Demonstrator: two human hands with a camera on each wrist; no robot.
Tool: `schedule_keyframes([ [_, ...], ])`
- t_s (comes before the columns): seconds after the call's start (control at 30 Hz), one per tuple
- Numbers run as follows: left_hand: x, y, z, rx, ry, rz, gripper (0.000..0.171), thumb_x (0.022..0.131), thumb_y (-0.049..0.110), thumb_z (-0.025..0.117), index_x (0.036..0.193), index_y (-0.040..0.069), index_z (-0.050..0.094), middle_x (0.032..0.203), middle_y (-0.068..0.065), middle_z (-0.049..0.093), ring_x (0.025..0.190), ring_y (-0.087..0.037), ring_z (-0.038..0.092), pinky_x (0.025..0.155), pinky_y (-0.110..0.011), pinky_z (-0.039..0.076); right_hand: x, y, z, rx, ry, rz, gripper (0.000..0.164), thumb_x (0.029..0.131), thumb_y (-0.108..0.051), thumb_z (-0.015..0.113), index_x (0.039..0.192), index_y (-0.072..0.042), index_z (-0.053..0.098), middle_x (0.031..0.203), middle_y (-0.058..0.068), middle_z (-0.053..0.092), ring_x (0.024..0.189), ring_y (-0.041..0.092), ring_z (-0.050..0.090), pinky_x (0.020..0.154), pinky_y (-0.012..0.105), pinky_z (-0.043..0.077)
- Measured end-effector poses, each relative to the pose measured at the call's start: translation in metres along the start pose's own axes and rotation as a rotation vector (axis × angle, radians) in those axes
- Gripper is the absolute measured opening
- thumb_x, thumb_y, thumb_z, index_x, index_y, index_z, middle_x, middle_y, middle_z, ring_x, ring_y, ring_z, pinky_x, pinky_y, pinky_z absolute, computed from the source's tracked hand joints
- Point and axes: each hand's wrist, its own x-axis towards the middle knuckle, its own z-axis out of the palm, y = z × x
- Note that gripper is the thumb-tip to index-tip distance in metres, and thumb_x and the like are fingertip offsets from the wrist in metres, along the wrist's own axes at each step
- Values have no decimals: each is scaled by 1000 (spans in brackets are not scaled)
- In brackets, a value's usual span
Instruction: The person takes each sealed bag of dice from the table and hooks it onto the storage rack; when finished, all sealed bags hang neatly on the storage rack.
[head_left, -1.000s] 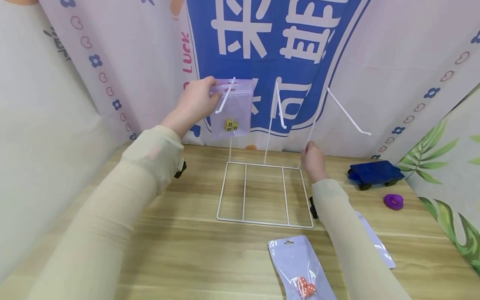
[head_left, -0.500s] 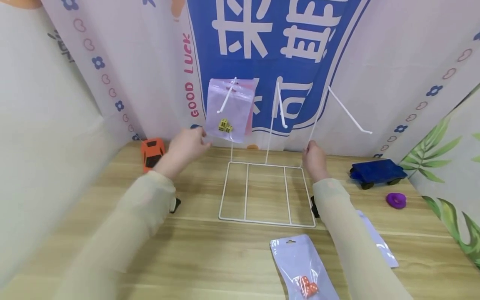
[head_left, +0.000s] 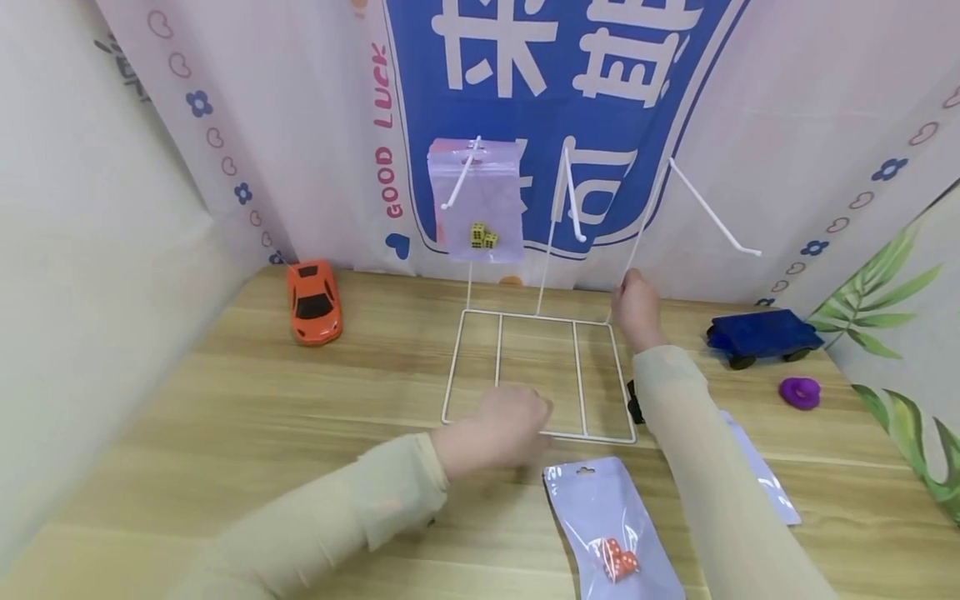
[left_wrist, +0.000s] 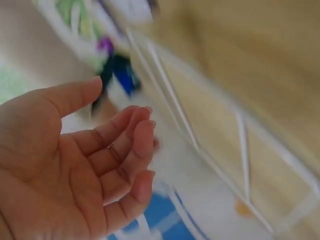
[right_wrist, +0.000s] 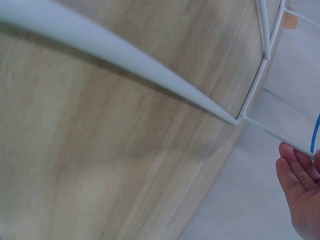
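Note:
My left hand (head_left: 501, 427) passes over the front of the white wire rack (head_left: 540, 316), close to a lilac zip bag (head_left: 592, 492) of orange dice (head_left: 619, 560). In the left wrist view the left palm (left_wrist: 60, 175) is bare, its fingers loosely bent around nothing. My right hand (head_left: 637, 310) pinches the rack's right upright wire; the right wrist view shows its fingers (right_wrist: 295, 172) against that wire (right_wrist: 275, 132). On the rack's left hook (head_left: 461, 175) hangs a lilac bag (head_left: 491, 196) of yellow dice (head_left: 482, 236), with a pinkish bag edge behind it.
The middle hook (head_left: 573, 200) and right hook (head_left: 712, 212) jut forward. An orange toy car (head_left: 313, 302) stands at the back left. At right are a blue toy vehicle (head_left: 765, 335), a purple ring-shaped piece (head_left: 800, 392) and another lilac bag (head_left: 761, 471), partly behind the right sleeve.
My left hand has let go of the hung bag of yellow dice and moved down and right toward the bag of orange dice. The right hand stays on the upright wire.

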Motion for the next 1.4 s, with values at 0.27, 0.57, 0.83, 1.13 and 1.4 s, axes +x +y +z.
schedule_keyframes([
  [0.27,0,42,21,143,-84,87,53,70,68,61,83,17,61,75,6,55,65,-8,52,48,-27,44,0,-1,2,3,-10,1,15,92,-5,44,97,9,49,88,29,57,83,45,56,75,50,46],
  [0.57,2,53,32,232,-70,68,59,61,67,69,91,16,60,82,2,57,73,-12,55,57,-26,47,5,-2,4,29,-43,24,17,93,-5,45,103,8,48,92,28,58,85,42,56,76,48,47],
  [0.83,3,56,36,336,-77,63,63,61,72,65,91,17,60,83,6,55,75,-8,54,56,-24,48,4,-5,3,31,-39,31,17,93,-6,43,102,8,48,92,28,57,85,43,56,77,49,47],
  [1.13,4,58,39,269,-76,79,50,63,65,69,87,22,62,77,7,58,70,-9,53,51,-27,44,4,0,5,22,-29,22,16,92,-5,45,101,8,48,91,28,58,85,44,56,76,50,47],
  [1.4,-4,27,23,-122,-20,267,8,83,19,64,82,17,56,68,8,52,61,-8,49,51,-20,40,2,-1,3,18,-34,16,18,93,-7,44,102,8,48,91,28,58,84,43,57,75,49,47],
])
